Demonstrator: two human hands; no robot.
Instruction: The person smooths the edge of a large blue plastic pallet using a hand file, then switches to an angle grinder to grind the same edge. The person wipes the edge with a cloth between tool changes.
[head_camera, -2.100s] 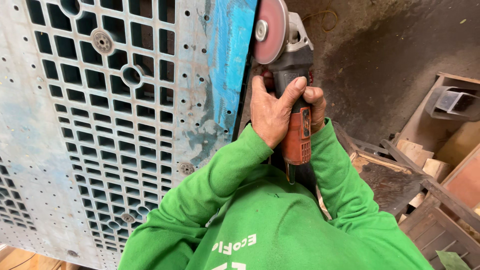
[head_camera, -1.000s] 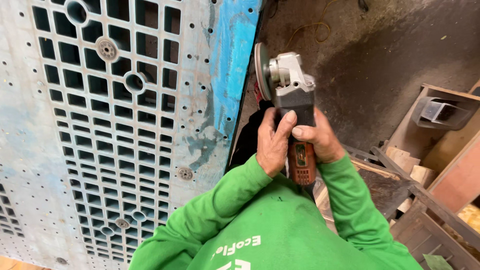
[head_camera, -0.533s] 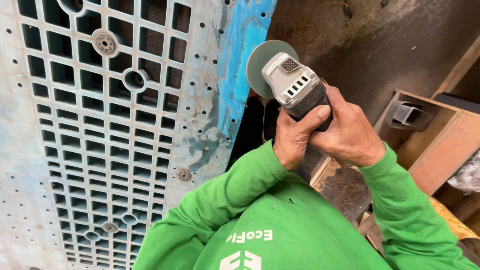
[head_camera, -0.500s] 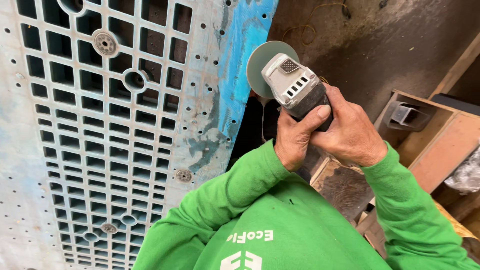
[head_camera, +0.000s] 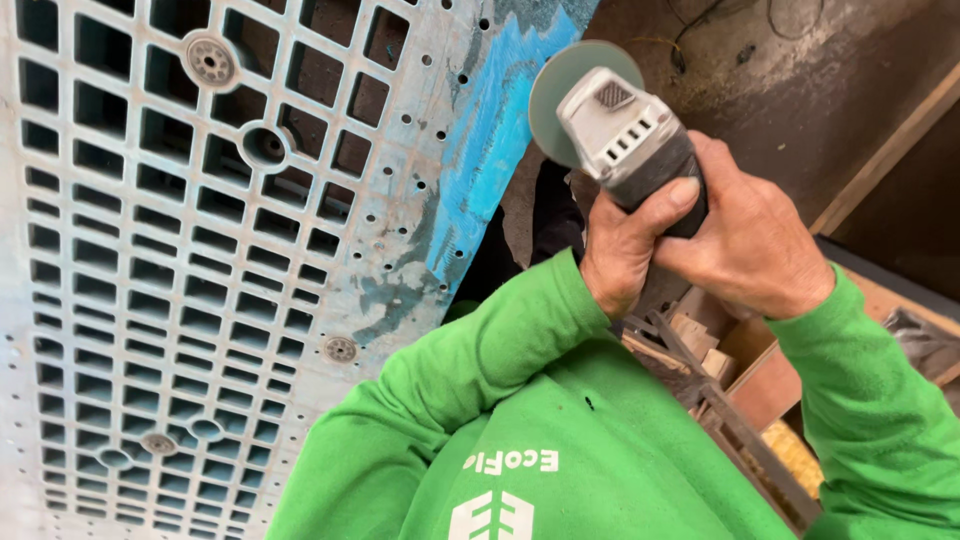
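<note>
**Grinder held in both hands beside the worn panel edge**

To the left of both hands stands a large grey plastic grid panel (head_camera: 200, 250), full of square openings, small drilled holes and a few round metal fittings. Its right edge carries a bright blue strip (head_camera: 480, 150) where the surface looks scraped or abraded; grey patches break through the blue lower down. Judging by that, some of the edge has already been worked, while the rest of the panel shows no fresh marks.

The left hand (head_camera: 625, 245) is wrapped tight around the body of the angle grinder (head_camera: 625, 140), thumb laid across the dark housing. The grinder's disc (head_camera: 560, 95) sits above and just left of this hand, close to the blue strip, though whether it touches the panel cannot be told. The right hand (head_camera: 755, 245) is closed over the rear of the same tool, just beside the left hand and overlapping it. Both green sleeves (head_camera: 500, 350) run down to the lower frame.

Behind and to the right of the hands is a dark, stained wall (head_camera: 800, 80). Below the right hand lie wooden offcuts (head_camera: 700, 340) and a wooden box (head_camera: 770, 385), with a slanting timber board (head_camera: 890, 150) further right.
</note>
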